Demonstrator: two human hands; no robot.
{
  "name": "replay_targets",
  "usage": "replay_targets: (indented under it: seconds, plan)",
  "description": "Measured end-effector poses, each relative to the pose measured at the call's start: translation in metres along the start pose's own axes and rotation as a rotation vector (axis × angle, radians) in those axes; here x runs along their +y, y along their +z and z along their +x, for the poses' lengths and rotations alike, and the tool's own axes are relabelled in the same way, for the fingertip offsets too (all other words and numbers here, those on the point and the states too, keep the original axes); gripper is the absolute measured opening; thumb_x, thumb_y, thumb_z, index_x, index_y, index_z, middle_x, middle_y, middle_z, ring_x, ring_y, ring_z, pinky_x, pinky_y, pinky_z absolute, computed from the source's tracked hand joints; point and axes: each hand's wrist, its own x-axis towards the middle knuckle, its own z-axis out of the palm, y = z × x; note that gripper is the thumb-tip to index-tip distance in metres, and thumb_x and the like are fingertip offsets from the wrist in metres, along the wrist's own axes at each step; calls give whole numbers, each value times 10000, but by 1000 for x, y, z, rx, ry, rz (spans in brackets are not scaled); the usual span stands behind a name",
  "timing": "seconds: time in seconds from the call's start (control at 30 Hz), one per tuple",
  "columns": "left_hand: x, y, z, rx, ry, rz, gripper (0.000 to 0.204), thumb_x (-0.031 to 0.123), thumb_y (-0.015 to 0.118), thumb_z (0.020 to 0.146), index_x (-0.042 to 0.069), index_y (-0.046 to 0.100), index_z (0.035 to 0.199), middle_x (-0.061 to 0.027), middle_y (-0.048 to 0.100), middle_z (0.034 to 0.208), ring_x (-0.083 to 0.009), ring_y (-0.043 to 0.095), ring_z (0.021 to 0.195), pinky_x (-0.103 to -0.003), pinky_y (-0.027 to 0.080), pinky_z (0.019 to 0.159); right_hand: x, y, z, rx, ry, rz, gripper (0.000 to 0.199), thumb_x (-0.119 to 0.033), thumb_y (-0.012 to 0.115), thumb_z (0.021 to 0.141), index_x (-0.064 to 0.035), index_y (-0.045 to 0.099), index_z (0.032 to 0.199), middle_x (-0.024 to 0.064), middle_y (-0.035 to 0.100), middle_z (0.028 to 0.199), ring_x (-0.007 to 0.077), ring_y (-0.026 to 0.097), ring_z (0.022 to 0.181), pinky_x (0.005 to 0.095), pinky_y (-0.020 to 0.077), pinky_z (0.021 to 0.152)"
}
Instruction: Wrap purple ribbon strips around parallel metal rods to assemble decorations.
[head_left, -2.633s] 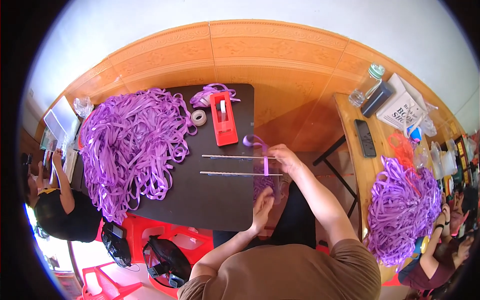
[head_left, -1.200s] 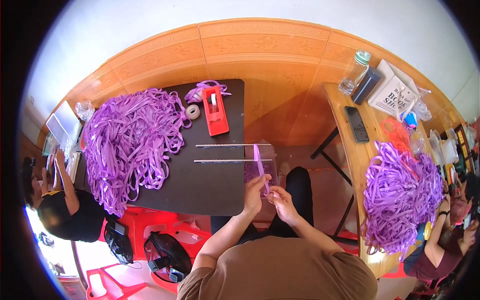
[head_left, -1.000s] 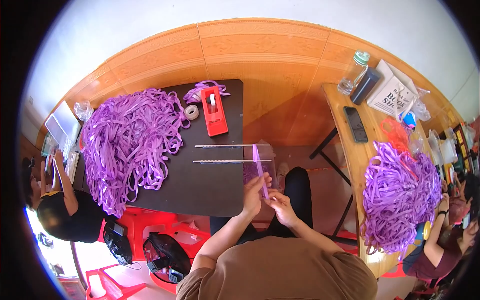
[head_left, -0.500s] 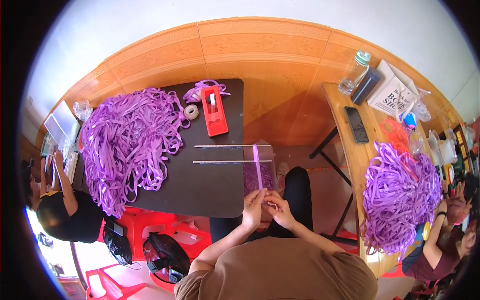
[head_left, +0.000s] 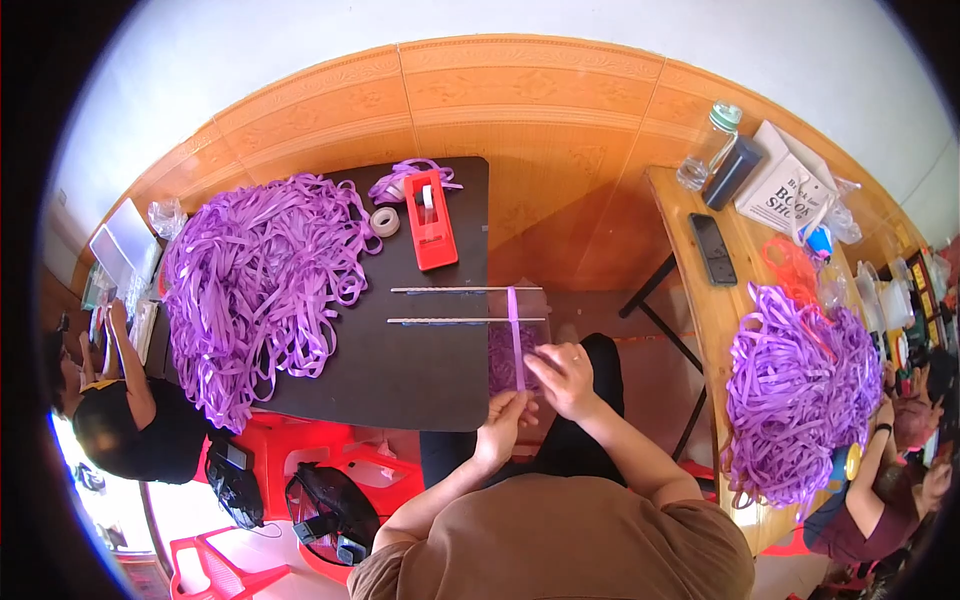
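Note:
A purple ribbon [head_left: 517,345] hangs as a narrow strip from two thin metal rods [head_left: 465,321], running down toward me. The rods lie parallel, with their right ends sticking out past the table edge. My left hand [head_left: 505,422] is closed on the ribbon's lower end, its fingers pinched together. Higher up, my right hand [head_left: 566,380] has its fingers apart, with the fingertips right beside the ribbon's right edge; whether they touch it is hard to tell.
The dark table [head_left: 400,375] bears a big purple ribbon heap [head_left: 265,285], a tape roll [head_left: 384,222] and a red tape dispenser [head_left: 432,225]. At right, a wooden table [head_left: 690,290] holds another ribbon heap [head_left: 800,400], a phone [head_left: 712,248] and bottles. People sit at both sides.
My right hand has left the spot beside my left hand and moved up along the ribbon, its fingers spreading. My left hand has dropped slightly, still gripping the ribbon's end.

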Motion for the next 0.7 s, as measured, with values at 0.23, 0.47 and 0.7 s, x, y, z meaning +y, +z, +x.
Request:
replay_targets:
  seconds: [0.23,0.47,0.7]
  plan:
    - [20,2,-17,-31,-117,-71,258,210,481,978,3,629,935,-59,628,746,-108,573,569,-210,452,537,0,6,12,-77,-224,-115,380,-175,578,647,-32,671,987,79,574,947,197,539,727,319,400,608]
    - [14,-6,-22,-38,20,-102,257,205,507,967,-13,621,892,-43,599,696,-101,547,583,-225,451,566,-9,4,23,-30,-286,-140,264,-69,717,649,-27,687,908,42,547,863,155,515,668,284,355,527]
    - [20,-5,-24,-65,53,-166,226,189,569,932,-20,636,880,-46,594,675,-117,559,612,-245,469,596,-11,2,29,49,-322,-160,296,-70,725,596,-27,686,887,52,587,892,169,535,674,287,371,529]
